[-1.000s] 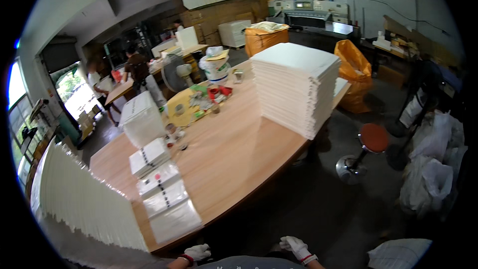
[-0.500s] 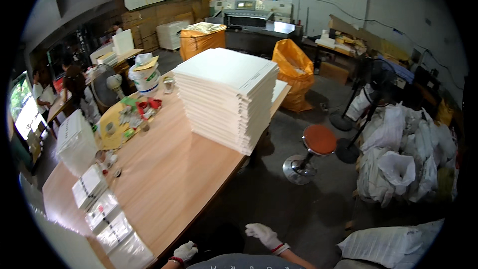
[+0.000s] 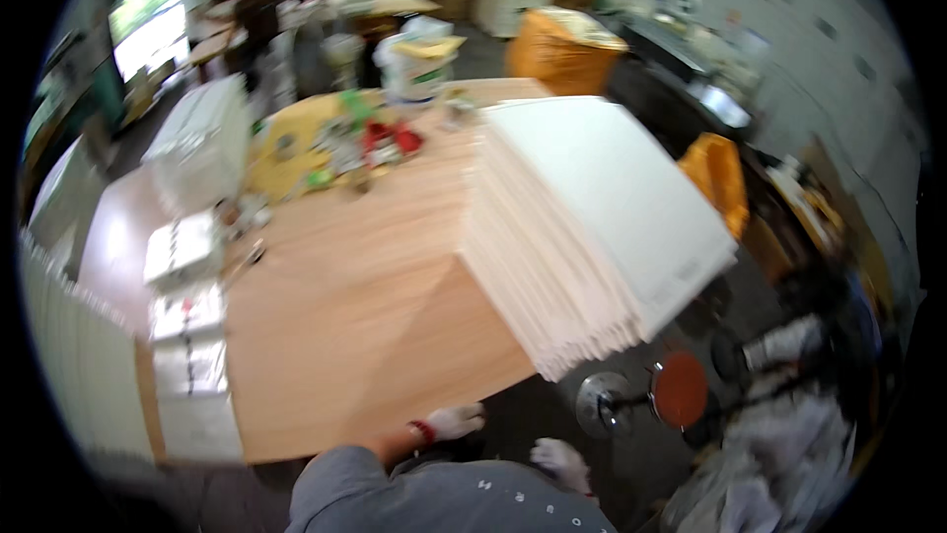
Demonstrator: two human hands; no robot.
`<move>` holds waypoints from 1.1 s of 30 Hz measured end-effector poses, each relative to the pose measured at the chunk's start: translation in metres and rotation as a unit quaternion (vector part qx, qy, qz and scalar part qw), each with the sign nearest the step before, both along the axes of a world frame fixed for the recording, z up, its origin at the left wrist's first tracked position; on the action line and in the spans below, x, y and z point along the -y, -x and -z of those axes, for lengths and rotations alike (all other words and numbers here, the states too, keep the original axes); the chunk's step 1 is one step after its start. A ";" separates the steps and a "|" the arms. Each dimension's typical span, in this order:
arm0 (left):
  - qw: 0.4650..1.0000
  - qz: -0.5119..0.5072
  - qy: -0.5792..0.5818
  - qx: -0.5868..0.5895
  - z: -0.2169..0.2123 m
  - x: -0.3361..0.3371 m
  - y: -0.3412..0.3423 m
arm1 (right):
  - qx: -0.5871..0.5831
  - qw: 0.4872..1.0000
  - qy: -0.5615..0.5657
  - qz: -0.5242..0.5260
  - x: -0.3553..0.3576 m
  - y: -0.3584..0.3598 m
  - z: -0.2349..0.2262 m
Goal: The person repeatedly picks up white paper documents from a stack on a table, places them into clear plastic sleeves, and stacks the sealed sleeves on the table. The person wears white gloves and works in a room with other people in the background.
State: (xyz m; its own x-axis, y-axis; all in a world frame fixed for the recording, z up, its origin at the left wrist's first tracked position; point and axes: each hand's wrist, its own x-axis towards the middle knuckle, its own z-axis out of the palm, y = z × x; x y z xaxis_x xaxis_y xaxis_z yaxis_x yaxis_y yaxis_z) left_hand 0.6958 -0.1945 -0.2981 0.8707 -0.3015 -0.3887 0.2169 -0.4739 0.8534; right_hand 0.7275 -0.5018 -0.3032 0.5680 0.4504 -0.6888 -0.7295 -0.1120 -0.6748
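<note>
L hand [image 3: 457, 422], gloved, btm ctr of frame, near worktop [image 3: 326, 306] edge; R hand [image 3: 562, 462] lower, to its right. No load visible; fingers blurred, can't tell if clenched or released. White stack [image 3: 612, 203] on worktop, ctr-right. For handling: stand square, support w/ both hands, keep layers aligned.

I have my white-gloved left hand [image 3: 457, 422] at the wooden table [image 3: 326, 267]'s near edge, whether touching I cannot tell, and my gloved right hand [image 3: 562, 462] beside my grey shirt [image 3: 454, 498]. A tall stack of white sheets [image 3: 612, 188] stands to my right, near a round stool [image 3: 681, 390]; wrapped packets [image 3: 185, 316] line the left.
</note>
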 end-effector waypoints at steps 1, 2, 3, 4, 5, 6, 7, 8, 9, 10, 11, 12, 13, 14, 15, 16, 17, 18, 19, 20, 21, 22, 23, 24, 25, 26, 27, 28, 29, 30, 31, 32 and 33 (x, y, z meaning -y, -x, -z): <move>1.000 -0.005 0.024 0.013 0.000 0.009 -0.008 | 0.034 0.996 -0.071 -0.043 0.030 -0.029 0.019; 0.998 -0.030 0.057 -0.017 0.002 0.015 -0.020 | 0.066 0.983 -0.149 -0.080 0.058 -0.058 0.039; 0.995 -0.065 0.074 0.011 0.015 0.023 -0.025 | 0.086 0.984 -0.152 -0.024 0.063 -0.078 0.017; 0.991 -0.090 0.101 0.014 0.007 0.030 -0.032 | 0.110 0.982 -0.152 0.033 0.068 -0.097 -0.012; 0.982 -0.128 0.140 0.006 0.017 0.039 -0.039 | 0.064 0.989 -0.082 0.106 0.064 -0.122 -0.041; 0.969 -0.166 0.181 -0.001 0.031 0.051 -0.047 | 0.021 0.981 -0.014 0.190 0.061 -0.144 -0.070; 0.936 -0.223 0.255 -0.092 0.039 0.064 -0.059 | 0.088 0.975 -0.016 0.205 0.065 -0.167 -0.083; 0.883 -0.282 0.332 -0.176 0.044 0.077 -0.068 | 0.153 0.964 -0.017 0.216 0.067 -0.191 -0.096; 0.899 -0.278 0.288 -0.176 0.027 0.083 -0.078 | 0.203 0.954 0.000 0.219 0.072 -0.210 -0.103; 0.858 -0.340 0.355 -0.146 0.028 0.096 -0.086 | 0.224 0.956 0.024 0.189 0.070 -0.227 -0.100; 0.810 -0.355 0.434 -0.175 0.018 0.097 -0.088 | 0.235 0.961 0.039 0.137 0.057 -0.247 -0.092; 0.757 -0.361 0.508 -0.195 0.006 0.097 -0.090 | 0.233 0.968 0.048 0.081 0.041 -0.264 -0.082; 0.740 -0.409 0.505 -0.175 0.000 0.107 -0.095 | 0.233 0.971 0.057 0.021 0.022 -0.277 -0.072; 0.728 -0.441 0.499 -0.161 -0.005 0.117 -0.108 | 0.229 0.971 0.062 -0.024 0.008 -0.283 -0.063; 0.704 -0.492 0.492 -0.142 -0.007 0.126 -0.112 | 0.224 0.969 0.057 -0.089 -0.016 -0.290 -0.055; 0.685 -0.521 0.489 -0.140 -0.003 0.135 -0.117 | 0.219 0.962 0.052 -0.157 -0.037 -0.300 -0.050; 0.671 -0.544 0.482 -0.144 0.003 0.143 -0.117 | 0.216 0.953 0.045 -0.208 -0.053 -0.304 -0.048; 0.669 -0.555 0.471 -0.149 -0.002 0.146 -0.116 | 0.213 0.945 0.035 -0.244 -0.067 -0.307 -0.044; 0.680 -0.632 0.364 -0.070 -0.012 0.163 -0.112 | 0.206 0.939 0.026 -0.274 -0.074 -0.308 -0.040; 0.717 -0.643 0.266 -0.049 0.009 0.175 -0.121 | 0.201 0.927 0.015 -0.316 -0.087 -0.307 -0.039; 0.724 -0.644 0.247 -0.021 0.041 0.190 -0.125 | 0.198 0.912 0.002 -0.360 -0.102 -0.302 -0.038; 0.606 -0.681 0.411 -0.008 0.040 0.198 -0.128 | 0.195 0.902 -0.008 -0.385 -0.109 -0.300 -0.035; 0.456 -0.700 0.550 0.008 0.038 0.204 -0.131 | 0.189 0.895 -0.017 -0.404 -0.115 -0.301 -0.033; 0.389 -0.679 0.622 -0.030 0.031 0.204 -0.132 | 0.192 0.885 -0.020 -0.423 -0.120 -0.299 -0.034; 0.359 -0.697 0.618 -0.054 0.021 0.205 -0.138 | 0.190 0.878 -0.026 -0.439 -0.124 -0.298 -0.033; 0.328 -0.714 0.614 -0.079 0.013 0.205 -0.143 | 0.187 0.872 -0.031 -0.451 -0.126 -0.295 -0.032; 0.359 -0.716 0.595 -0.068 0.014 0.203 -0.147 | 0.189 0.865 -0.035 -0.463 -0.129 -0.294 -0.032; 0.391 -0.718 0.573 -0.058 0.013 0.200 -0.149 | 0.189 0.860 -0.037 -0.473 -0.131 -0.294 -0.031; 0.398 -0.720 0.566 -0.048 0.011 0.199 -0.151 | 0.188 0.857 -0.040 -0.478 -0.132 -0.293 -0.031; 0.400 -0.725 0.560 -0.035 0.007 0.198 -0.152 | 0.190 0.850 -0.042 -0.490 -0.133 -0.294 -0.030; 0.383 -0.726 0.570 -0.026 -0.016 0.198 -0.153 | 0.189 0.847 -0.042 -0.495 -0.133 -0.295 -0.029; 0.367 -0.727 0.580 -0.018 -0.029 0.198 -0.155 | 0.190 0.843 -0.044 -0.501 -0.133 -0.295 -0.029; 0.368 -0.746 0.555 -0.013 -0.021 0.202 -0.157 | 0.189 0.837 -0.044 -0.511 -0.133 -0.293 -0.029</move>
